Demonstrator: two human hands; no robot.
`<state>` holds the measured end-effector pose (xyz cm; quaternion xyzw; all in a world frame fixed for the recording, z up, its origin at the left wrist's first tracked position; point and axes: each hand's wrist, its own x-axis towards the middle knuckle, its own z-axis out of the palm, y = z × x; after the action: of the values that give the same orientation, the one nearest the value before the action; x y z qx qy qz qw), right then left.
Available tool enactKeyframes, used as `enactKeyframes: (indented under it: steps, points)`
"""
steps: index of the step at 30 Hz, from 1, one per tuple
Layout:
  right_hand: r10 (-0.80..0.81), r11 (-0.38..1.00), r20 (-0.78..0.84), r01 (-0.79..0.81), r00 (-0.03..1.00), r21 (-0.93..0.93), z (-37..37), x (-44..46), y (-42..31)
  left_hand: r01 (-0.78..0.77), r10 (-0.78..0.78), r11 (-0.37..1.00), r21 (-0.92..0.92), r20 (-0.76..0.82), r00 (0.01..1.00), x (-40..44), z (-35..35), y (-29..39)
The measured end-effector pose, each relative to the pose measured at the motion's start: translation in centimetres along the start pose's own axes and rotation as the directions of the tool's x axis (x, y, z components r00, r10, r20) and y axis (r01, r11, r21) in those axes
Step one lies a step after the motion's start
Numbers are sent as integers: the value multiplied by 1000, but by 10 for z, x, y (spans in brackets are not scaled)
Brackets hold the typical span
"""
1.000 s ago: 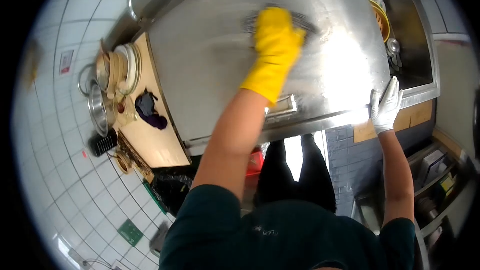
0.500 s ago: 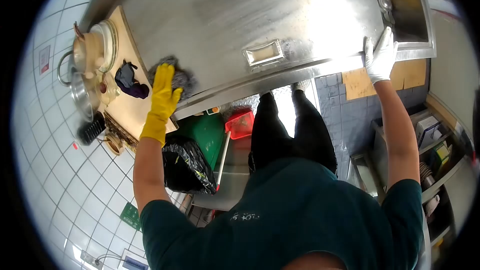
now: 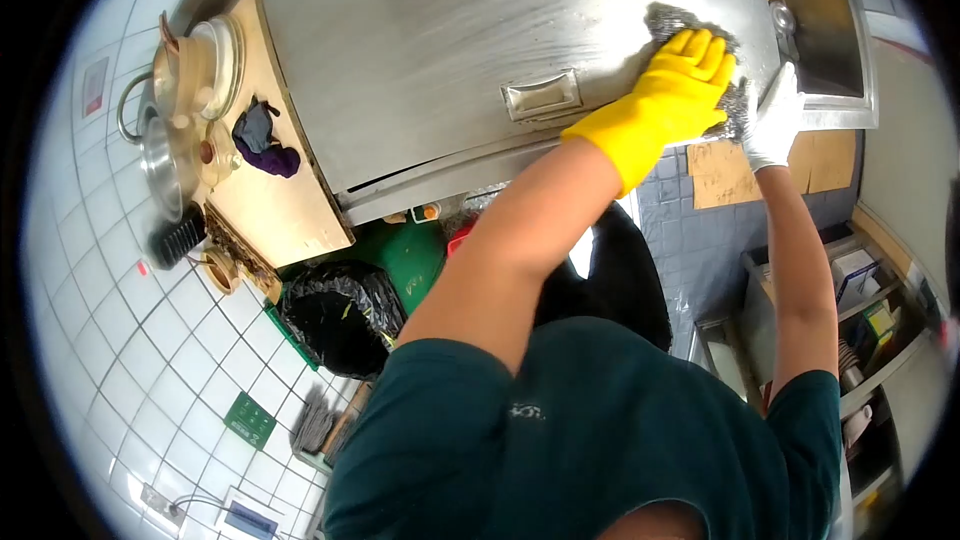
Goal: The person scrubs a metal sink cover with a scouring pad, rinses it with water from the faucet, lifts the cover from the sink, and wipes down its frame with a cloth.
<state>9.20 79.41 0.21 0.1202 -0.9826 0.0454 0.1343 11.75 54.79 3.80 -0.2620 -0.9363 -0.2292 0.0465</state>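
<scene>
My left hand [image 3: 690,80], in a yellow rubber glove, presses a grey steel wool scrubber [image 3: 672,22] onto a large stainless steel panel [image 3: 420,50]. The scrubber spreads out past the fingers on both sides. Close beside it, my right hand [image 3: 775,122] wears a thin white glove and rests at the panel's right end with its fingers stretched out. A recessed rectangular pull [image 3: 543,96] is set into the panel, left of the yellow glove. Faint wet streaks mark the metal.
At left, a wooden board [image 3: 290,180] bears a dark cloth [image 3: 262,140], next to pots and glass lids [image 3: 215,65]. Below stands a bin with a black bag [image 3: 335,315]. A steel basin [image 3: 825,30] holding a ladle lies at right, above shelves [image 3: 870,340].
My left hand has swept the scrubber from the panel's left end across to its right end, beside my right hand. My right hand stays at the right edge.
</scene>
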Motion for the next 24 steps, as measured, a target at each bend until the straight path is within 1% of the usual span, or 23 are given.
enactKeyframes:
  steps: [1, 3, 4, 5, 6, 8, 9, 10, 12, 13, 14, 15, 18, 19, 21, 22, 23, 24]
  points:
    - [16, 1000, 9, -17, 1000, 21, 1, 1, 1, -8, 7, 1000, 19, 30, 1000, 0, -3, -1]
    - [13, 1000, 4, -13, 1000, 4, 2, 2, 2, -32, 27, 998, 47, 98, 995, -5, -8, -3]
    - [19, 1000, 9, -19, 1000, -6, 1, -1, 1, -40, 30, 994, 104, 90, 996, -26, -9, -9]
    - [35, 999, 14, -35, 999, 5, -3, 1, -3, -28, 19, 994, 105, 85, 996, -47, -18, -18]
    - [46, 999, 27, -46, 999, 9, -6, 2, -5, -43, 36, 995, 90, 81, 996, -73, -37, -29]
    - [72, 997, 50, -73, 996, 20, -8, 3, -6, -7, 6, 1000, 16, 40, 999, -127, -79, -50]
    - [65, 998, 48, -66, 997, 13, -7, 3, -4, 39, -39, 999, 1, 47, 998, -155, -92, -63]
    - [71, 997, 59, -72, 996, 19, -8, 3, -5, 67, -70, 997, 33, 86, 994, -181, -108, -74]
    - [76, 996, 80, -79, 994, 29, -12, 5, -7, 112, -132, 985, 131, 152, 979, -237, -140, -96]
    - [76, 997, 80, -78, 994, 19, -11, 5, -7, 167, -201, 966, 197, 164, 966, -271, -147, -109]
    - [80, 996, 81, -82, 994, 20, -11, 5, -6, 175, -194, 968, 182, 96, 976, -303, -153, -124]
    - [83, 996, 83, -85, 993, 22, -10, 5, -7, 215, -238, 956, 199, 99, 966, -326, -162, -131]
    - [83, 996, 85, -86, 993, 34, -11, 4, -7, 247, -260, 954, 168, 64, 963, -331, -157, -128]
    - [78, 996, 81, -81, 994, 39, -9, 4, -6, 290, -312, 937, 193, 100, 945, -313, -147, -113]
    - [73, 996, 71, -77, 995, 49, -7, 4, -5, 163, -168, 976, 143, 23, 986, -260, -121, -89]
    - [70, 996, 69, -74, 995, 54, -8, 3, -6, 113, -106, 985, 127, -63, 992, -233, -103, -77]
    - [64, 996, 68, -68, 996, 57, -10, 3, -6, 78, -70, 992, 97, -79, 994, -205, -87, -67]
    - [72, 995, 77, -77, 994, 56, -11, 5, -6, 100, -99, 994, 53, -15, 995, -174, -86, -51]
